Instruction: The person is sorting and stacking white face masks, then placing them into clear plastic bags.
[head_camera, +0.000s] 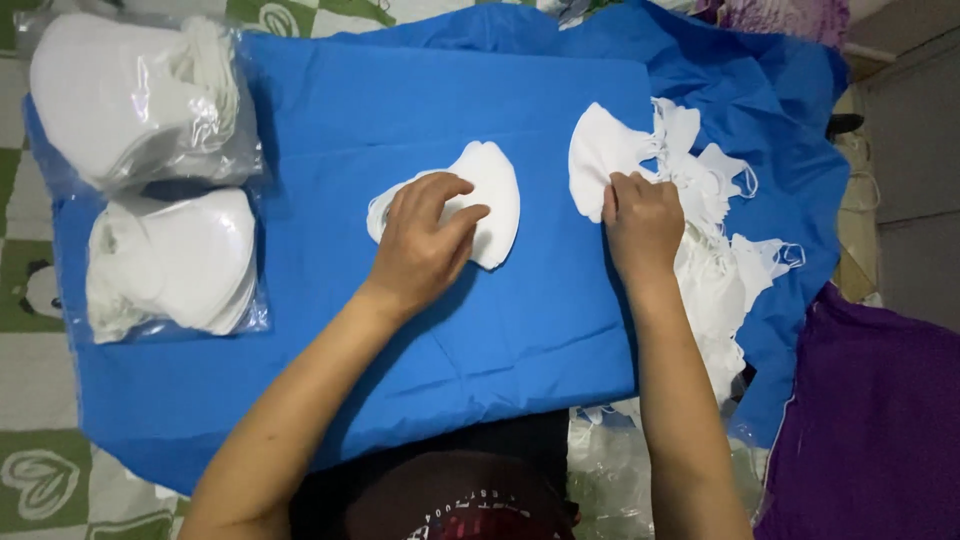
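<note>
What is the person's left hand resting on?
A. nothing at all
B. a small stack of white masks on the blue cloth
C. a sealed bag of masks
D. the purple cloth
B: the left hand lies flat on a small stack of white masks in the middle of the blue cloth.

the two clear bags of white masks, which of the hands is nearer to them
Left. The left hand rests on a small mask stack just right of the bagged masks; the right hand is farther right, at the loose mask pile.
</note>
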